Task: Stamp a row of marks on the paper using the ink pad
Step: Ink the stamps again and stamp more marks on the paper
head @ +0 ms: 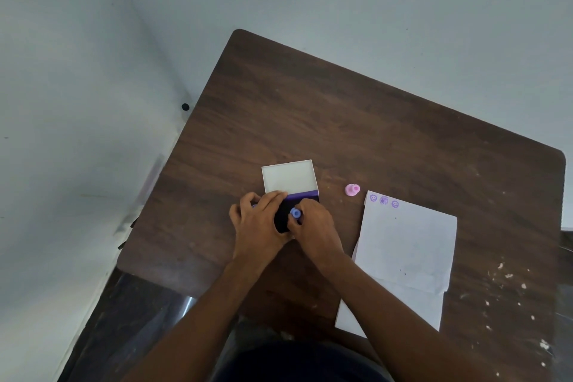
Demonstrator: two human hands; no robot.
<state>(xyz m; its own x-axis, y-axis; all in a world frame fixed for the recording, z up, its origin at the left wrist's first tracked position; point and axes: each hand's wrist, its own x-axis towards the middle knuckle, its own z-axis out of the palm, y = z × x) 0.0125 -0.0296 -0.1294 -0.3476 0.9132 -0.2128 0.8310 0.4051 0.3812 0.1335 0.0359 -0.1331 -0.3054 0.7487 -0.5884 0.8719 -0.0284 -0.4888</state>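
Note:
An open ink pad lies on the brown table, its white lid folded back and its dark purple pad toward me. My left hand rests on the pad's left side and holds it down. My right hand grips a small blue stamp pressed onto the pad. To the right lies white paper with three purple marks in a row along its top left edge.
A pink stamp stands between the ink pad and the paper. A second white sheet lies under the paper toward me. White specks dot the table's right side. The table's left edge runs close to my left hand.

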